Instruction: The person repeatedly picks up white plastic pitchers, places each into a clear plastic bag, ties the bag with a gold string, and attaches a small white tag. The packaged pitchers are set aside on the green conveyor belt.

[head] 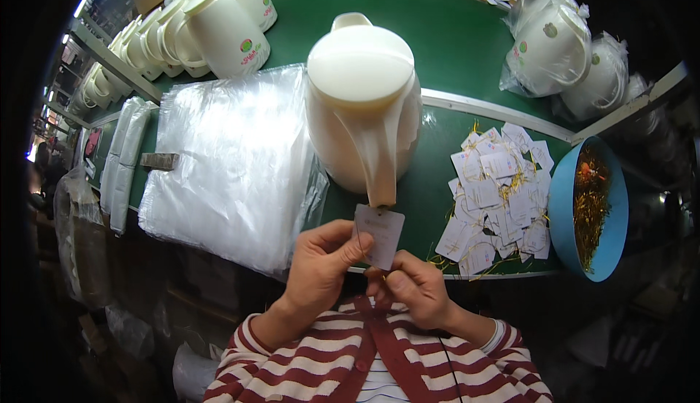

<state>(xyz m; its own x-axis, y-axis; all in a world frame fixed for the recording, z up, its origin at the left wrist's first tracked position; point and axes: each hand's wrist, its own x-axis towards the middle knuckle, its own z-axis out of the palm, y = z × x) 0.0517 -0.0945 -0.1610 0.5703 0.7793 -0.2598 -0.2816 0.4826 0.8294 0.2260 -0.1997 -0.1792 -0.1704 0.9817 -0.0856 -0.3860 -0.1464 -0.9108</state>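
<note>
My left hand (322,261) pinches a white card hang tag (385,233) between thumb and fingers; a thin string runs down its left side. Just below the tag's lower edge, my right hand (418,288) has its fingertips closed together, with a small glint of gold tie (384,278) at them. The tag's top reaches the lower end of the handle of a cream plastic jug (361,69). This lidded jug stands upright on the green table (426,206), handle towards me. To the right lies a loose pile of similar tags (495,195) with gold ties.
Left of the jug is a stack of clear plastic bags (229,173) with a small block (159,161) on it. A blue bowl (563,206) of gold ties stands right. Several jugs (224,31) fill the back left; bagged jugs (549,42) stand back right. A metal rail (497,110) crosses the table.
</note>
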